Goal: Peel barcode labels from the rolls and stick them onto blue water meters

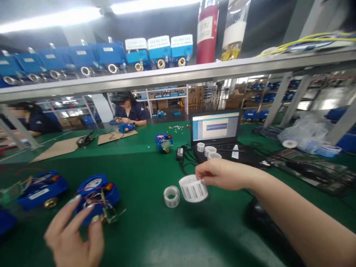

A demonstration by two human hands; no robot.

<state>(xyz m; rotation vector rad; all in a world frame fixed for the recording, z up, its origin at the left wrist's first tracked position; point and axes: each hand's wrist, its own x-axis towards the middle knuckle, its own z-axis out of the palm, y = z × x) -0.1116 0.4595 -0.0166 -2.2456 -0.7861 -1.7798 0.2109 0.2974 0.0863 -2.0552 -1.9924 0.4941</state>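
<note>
My right hand (213,174) pinches the edge of a roll of white barcode labels (193,190), lifted above the green bench. Just left of it, a smaller label roll (171,196) lies on the bench. My left hand (78,230) has its fingers spread in front of an opened blue meter (96,194) with loose wires, a small circuit board and a brass fitting; whether the fingertips touch it I cannot tell. Further left sits another opened blue meter (41,189), its green circuit board hanging out on wires.
A laptop (215,128) stands at the back right, with several label rolls (210,150) on it. Its power adapter (180,153) and another meter (163,142) are nearby. A shelf (167,73) with blue meters crosses overhead. Two people work across the bench.
</note>
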